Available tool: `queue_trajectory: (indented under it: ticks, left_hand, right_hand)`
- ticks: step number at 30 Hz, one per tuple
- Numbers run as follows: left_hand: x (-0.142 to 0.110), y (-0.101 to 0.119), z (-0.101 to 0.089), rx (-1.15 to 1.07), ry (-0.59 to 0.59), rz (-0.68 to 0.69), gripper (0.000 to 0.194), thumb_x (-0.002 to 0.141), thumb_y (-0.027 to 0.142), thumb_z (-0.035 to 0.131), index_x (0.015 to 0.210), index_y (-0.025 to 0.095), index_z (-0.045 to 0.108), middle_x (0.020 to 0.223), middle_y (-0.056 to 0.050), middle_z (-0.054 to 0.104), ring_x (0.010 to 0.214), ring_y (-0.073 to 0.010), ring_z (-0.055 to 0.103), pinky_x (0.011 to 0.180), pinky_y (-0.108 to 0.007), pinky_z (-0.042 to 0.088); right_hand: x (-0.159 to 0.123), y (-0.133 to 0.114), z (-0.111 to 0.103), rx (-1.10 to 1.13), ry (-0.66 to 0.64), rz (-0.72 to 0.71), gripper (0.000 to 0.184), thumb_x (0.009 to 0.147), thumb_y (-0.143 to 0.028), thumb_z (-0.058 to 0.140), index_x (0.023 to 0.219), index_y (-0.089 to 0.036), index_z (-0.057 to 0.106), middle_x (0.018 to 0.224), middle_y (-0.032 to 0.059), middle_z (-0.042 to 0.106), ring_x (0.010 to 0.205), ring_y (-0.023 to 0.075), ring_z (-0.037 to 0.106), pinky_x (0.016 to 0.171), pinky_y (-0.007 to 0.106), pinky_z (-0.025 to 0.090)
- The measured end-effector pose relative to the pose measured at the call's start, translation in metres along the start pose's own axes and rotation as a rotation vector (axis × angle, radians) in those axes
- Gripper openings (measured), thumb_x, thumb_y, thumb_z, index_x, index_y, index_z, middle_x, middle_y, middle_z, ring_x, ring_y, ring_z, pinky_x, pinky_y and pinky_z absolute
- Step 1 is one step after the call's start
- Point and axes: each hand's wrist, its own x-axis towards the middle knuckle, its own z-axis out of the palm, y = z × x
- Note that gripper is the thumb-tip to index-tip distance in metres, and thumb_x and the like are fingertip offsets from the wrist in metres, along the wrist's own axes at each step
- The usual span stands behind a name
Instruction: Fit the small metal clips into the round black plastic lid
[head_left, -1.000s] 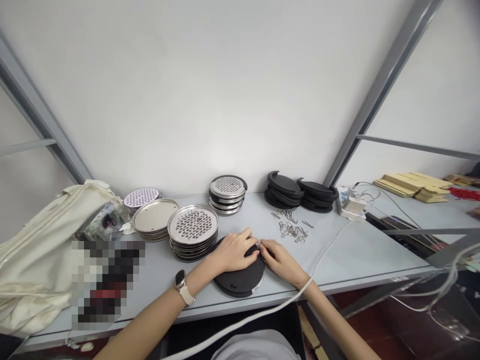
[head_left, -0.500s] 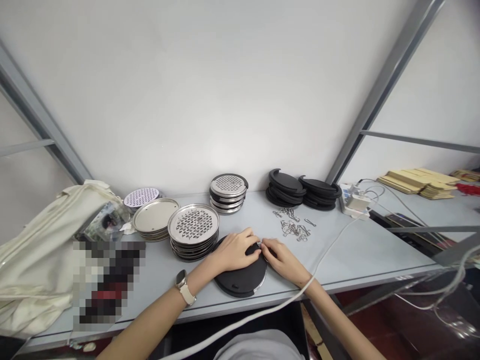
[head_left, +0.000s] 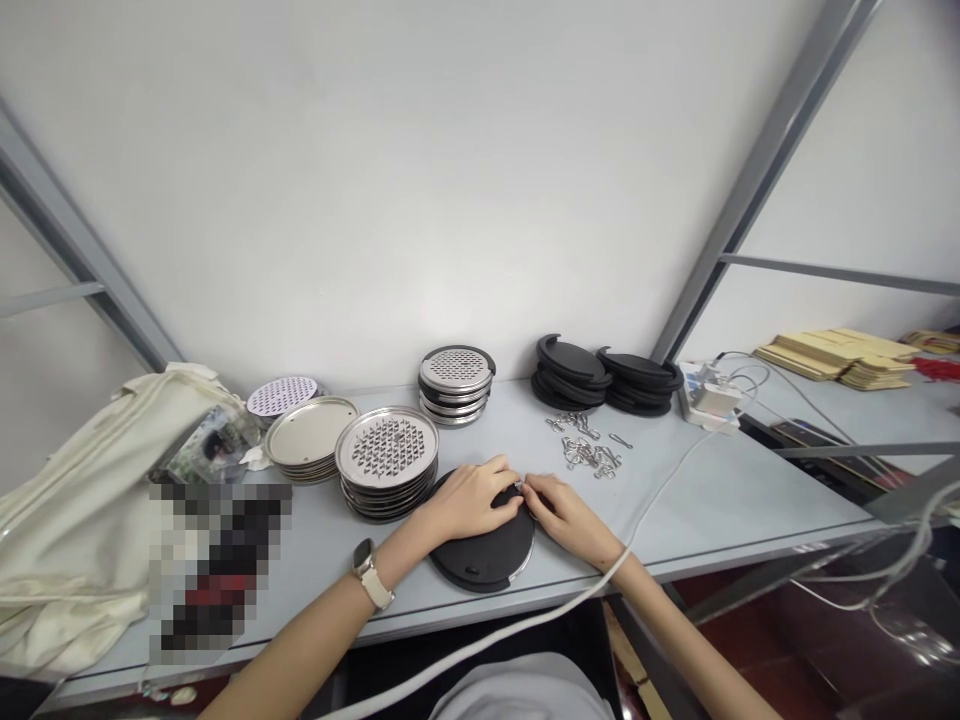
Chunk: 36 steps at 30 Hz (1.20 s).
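A black round disc with a metal rim [head_left: 486, 555] lies near the table's front edge. My left hand [head_left: 471, 498] rests on its top, fingers curled and pressing down. My right hand [head_left: 564, 515] meets it at the disc's far right edge, fingertips pinched on a small metal clip [head_left: 519, 486]. A wristwatch [head_left: 370, 574] is on my left wrist. A white cable [head_left: 600, 588] crosses my right forearm.
Perforated metal discs [head_left: 386, 448] are stacked left of my hands, plain metal plates [head_left: 309, 430] further left, another stack [head_left: 456, 382] behind. Black discs [head_left: 601, 384] stand at the back, loose metal clips [head_left: 589, 447] before them. A cream bag [head_left: 90, 500] lies left, a power strip [head_left: 709, 402] right.
The hands stay on the disc with almost no movement. The view has shifted slightly.
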Motion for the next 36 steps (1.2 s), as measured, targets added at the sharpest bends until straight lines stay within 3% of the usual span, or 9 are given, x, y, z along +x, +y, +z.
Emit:
queue_trajectory:
  ticks: [10, 36]
  left_hand:
    - [-0.0003, 0.0007, 0.0022, 0.115, 0.002, 0.016, 0.017, 0.091, 0.034, 0.044, 0.095, 0.02, 0.052, 0.096, -0.002, 0.054, 0.069, -0.0142, 0.056, 0.062, -0.028, 0.041]
    - [-0.0003, 0.0009, 0.0014, 0.075, -0.028, 0.0, 0.018, 0.092, 0.034, 0.043, 0.098, 0.02, 0.052, 0.098, -0.003, 0.053, 0.073, -0.0153, 0.057, 0.066, -0.029, 0.042]
  right_hand:
    - [-0.0008, 0.001, 0.002, -0.011, 0.032, 0.021, 0.032, 0.098, -0.028, 0.033, 0.068, -0.02, 0.042, 0.063, -0.0012, 0.051, 0.064, 0.0155, 0.051, 0.065, 0.028, 0.039]
    - [-0.0007, -0.0012, 0.0003, 0.003, 0.032, 0.033, 0.032, 0.097, -0.027, 0.033, 0.067, -0.02, 0.043, 0.063, -0.0005, 0.052, 0.063, 0.0151, 0.049, 0.063, 0.029, 0.039]
